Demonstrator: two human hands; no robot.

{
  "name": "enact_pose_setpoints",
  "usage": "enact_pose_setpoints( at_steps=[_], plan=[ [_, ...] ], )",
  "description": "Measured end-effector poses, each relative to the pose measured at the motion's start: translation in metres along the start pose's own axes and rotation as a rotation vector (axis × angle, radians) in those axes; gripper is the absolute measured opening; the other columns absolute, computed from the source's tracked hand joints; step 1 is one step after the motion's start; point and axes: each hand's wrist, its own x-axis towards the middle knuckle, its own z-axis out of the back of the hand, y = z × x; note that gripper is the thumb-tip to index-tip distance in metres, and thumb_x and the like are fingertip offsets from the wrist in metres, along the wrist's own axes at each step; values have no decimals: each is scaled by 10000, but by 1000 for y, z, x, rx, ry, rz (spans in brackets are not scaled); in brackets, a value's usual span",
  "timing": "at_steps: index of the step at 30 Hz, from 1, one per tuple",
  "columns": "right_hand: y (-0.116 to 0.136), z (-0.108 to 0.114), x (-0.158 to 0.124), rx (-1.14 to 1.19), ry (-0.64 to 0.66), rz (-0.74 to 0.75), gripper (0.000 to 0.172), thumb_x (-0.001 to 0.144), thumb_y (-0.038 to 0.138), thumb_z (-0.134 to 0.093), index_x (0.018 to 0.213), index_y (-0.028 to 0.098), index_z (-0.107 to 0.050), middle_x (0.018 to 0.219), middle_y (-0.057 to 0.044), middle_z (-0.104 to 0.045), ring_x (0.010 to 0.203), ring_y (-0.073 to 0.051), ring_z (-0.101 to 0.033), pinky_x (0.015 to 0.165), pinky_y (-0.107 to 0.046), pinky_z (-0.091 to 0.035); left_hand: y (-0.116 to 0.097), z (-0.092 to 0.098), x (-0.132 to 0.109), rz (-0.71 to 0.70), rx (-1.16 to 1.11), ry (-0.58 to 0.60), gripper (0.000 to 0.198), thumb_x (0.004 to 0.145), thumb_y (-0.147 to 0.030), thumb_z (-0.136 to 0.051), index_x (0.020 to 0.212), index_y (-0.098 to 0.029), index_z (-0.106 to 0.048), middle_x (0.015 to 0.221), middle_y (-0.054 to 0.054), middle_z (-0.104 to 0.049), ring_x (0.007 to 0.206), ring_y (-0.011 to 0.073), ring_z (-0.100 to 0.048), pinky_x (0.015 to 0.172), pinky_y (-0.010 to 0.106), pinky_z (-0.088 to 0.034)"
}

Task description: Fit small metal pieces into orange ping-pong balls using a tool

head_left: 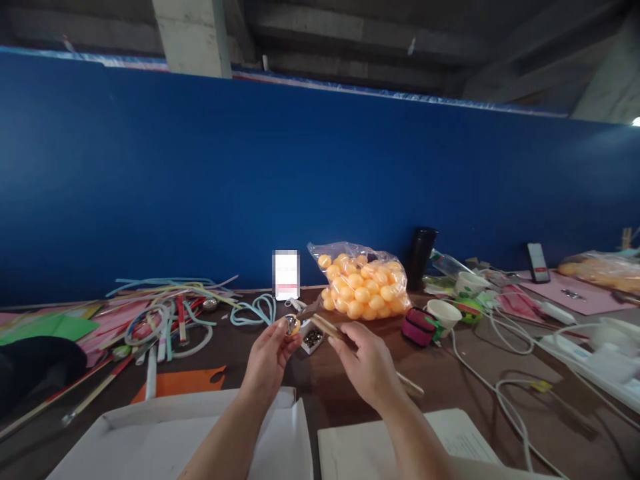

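My left hand (pixel 270 357) pinches a small round piece (pixel 292 325) with an orange rim and a shiny, silvery middle; it looks like a cut-open orange ball with metal inside. My right hand (pixel 367 363) grips a flat, light-brown wooden stick (pixel 326 327), its end pointing toward the round piece but apart from it. Between the two hands, a small white box (pixel 313 337) of shiny metal bits stands on the dark table. Behind them sits a clear plastic bag of orange balls (pixel 367 287).
Tangled tubes and strips (pixel 165 313) lie at the left, near an orange sheet (pixel 187 381). A white cardboard box (pixel 165 433) and a paper booklet (pixel 450 433) lie in front. At the right are a purple pouch (pixel 418 327), a paper cup (pixel 444 317), a black bottle (pixel 421 257) and white cables (pixel 520 413).
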Motion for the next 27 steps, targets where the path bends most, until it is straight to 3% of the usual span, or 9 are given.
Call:
enact_pose_setpoints(
  at_steps=[27],
  plan=[
    [0,-2,-1,-47,20,-9,133,849,246,-556,952,220,-634,881,-28,-664,809,-181,-615,717,-272,-457,-2,-5,-2,3,33,-63,149,732,-219,-721,785,-99,-650,696,45,-654,593,105,-631,613,218,-567]
  ],
)
